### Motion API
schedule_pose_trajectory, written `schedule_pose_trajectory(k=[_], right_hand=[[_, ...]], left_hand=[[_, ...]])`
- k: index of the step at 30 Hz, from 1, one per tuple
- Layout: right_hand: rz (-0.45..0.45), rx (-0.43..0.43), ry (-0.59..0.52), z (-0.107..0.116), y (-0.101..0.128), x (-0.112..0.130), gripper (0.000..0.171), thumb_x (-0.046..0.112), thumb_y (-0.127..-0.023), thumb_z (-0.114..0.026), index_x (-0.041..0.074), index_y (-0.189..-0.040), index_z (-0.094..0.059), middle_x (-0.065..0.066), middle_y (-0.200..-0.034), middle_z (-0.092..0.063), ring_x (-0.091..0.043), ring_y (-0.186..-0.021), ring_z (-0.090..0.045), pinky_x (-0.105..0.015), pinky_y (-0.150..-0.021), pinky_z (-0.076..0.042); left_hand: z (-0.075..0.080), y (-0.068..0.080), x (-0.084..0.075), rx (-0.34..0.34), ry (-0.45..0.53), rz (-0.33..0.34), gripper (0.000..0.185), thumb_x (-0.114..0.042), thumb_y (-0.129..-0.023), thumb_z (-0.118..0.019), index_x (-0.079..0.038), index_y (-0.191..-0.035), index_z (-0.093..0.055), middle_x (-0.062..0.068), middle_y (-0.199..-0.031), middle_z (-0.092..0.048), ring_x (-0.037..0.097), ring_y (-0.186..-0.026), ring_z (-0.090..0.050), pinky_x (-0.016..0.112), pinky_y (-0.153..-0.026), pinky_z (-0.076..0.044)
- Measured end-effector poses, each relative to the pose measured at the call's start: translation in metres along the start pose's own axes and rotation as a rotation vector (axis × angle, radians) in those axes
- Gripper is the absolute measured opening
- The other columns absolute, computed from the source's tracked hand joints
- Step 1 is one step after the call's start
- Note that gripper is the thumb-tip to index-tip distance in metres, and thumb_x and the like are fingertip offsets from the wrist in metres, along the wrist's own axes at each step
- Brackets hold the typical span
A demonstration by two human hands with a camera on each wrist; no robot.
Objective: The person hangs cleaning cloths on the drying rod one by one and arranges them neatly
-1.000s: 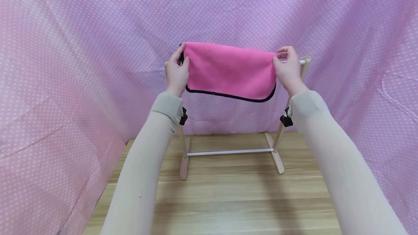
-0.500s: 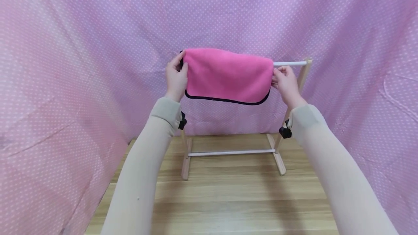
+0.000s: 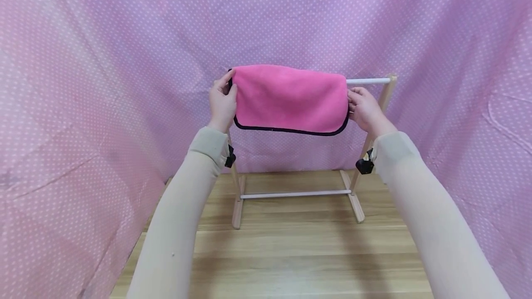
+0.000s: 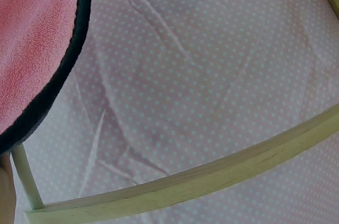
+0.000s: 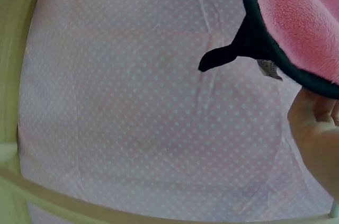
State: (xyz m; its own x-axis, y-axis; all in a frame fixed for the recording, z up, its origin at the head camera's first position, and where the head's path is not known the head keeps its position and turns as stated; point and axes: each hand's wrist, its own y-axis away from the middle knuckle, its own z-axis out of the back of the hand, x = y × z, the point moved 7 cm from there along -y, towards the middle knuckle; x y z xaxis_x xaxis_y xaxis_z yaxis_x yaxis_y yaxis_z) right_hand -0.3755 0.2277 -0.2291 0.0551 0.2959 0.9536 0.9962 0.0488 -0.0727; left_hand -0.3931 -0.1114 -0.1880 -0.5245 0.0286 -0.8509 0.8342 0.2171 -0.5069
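Observation:
A pink towel (image 3: 290, 98) with a dark trimmed edge hangs folded over the white top rod (image 3: 369, 80) of a small wooden rack (image 3: 356, 174). My left hand (image 3: 223, 100) pinches the towel's left edge near the top. At the towel's right edge my right hand (image 3: 362, 107) holds the cloth just below the rod. The left wrist view shows the pink towel (image 4: 32, 49) and a wooden bar of the rack (image 4: 212, 176). In the right wrist view the towel's trimmed corner (image 5: 296, 28) hangs above my fingers (image 5: 315, 134).
The rack stands on a wooden table (image 3: 291, 253), with a lower white crossbar (image 3: 295, 194) between its feet. Pink dotted cloth (image 3: 83, 105) drapes the back and both sides. Black clamps (image 3: 365, 165) sit on the rack's uprights.
The towel has come down from above the rod and now hangs over it. Both hands dropped slightly with it; the right hand moved from the rod's height to just under it.

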Motion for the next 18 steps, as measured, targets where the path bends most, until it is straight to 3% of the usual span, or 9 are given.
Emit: schedule_pose_trajectory(k=[4, 9, 15, 18], right_hand=[[0.028, 0.054, -0.189, -0.001, 0.001, 0.003, 0.007, 0.007, -0.097, -0.049, 0.011, -0.097, -0.045, 0.003, -0.079, -0.062, -0.008, -0.066, -0.058, -0.02, -0.059, -0.047], [0.197, 0.105, -0.365, -0.006, 0.001, 0.02, 0.009, 0.0, -0.093, -0.053, 0.007, -0.089, -0.052, -0.002, -0.079, -0.065, -0.011, -0.066, -0.059, -0.021, -0.059, -0.046], [0.419, 0.026, -0.431, -0.014, 0.001, 0.052, 0.021, -0.012, -0.091, -0.048, 0.003, -0.078, -0.054, -0.003, -0.067, -0.058, -0.013, -0.065, -0.055, -0.019, -0.063, -0.047], [0.503, -0.04, -0.432, -0.013, -0.001, 0.065, 0.025, -0.016, -0.09, -0.046, 0.002, -0.075, -0.054, -0.003, -0.065, -0.057, -0.013, -0.064, -0.055, -0.02, -0.063, -0.049]], left_hand=[[0.002, 0.001, -0.002, -0.006, -0.008, -0.015, 0.04, 0.008, -0.092, -0.047, -0.002, -0.129, -0.057, 0.019, -0.122, -0.055, 0.008, -0.093, -0.055, 0.014, -0.08, -0.047], [0.007, -0.003, -0.001, -0.017, -0.003, 0.026, 0.041, 0.006, -0.093, -0.047, -0.006, -0.13, -0.057, 0.014, -0.126, -0.059, 0.008, -0.091, -0.055, 0.014, -0.075, -0.046], [0.005, -0.011, -0.008, 0.0, 0.01, 0.029, 0.041, 0.004, -0.095, -0.046, -0.008, -0.132, -0.056, 0.01, -0.131, -0.057, 0.009, -0.103, -0.056, 0.015, -0.085, -0.048], [0.001, -0.018, -0.018, 0.004, 0.008, -0.007, 0.041, 0.005, -0.095, -0.045, -0.006, -0.133, -0.054, 0.011, -0.133, -0.056, 0.01, -0.109, -0.056, 0.016, -0.091, -0.048]])
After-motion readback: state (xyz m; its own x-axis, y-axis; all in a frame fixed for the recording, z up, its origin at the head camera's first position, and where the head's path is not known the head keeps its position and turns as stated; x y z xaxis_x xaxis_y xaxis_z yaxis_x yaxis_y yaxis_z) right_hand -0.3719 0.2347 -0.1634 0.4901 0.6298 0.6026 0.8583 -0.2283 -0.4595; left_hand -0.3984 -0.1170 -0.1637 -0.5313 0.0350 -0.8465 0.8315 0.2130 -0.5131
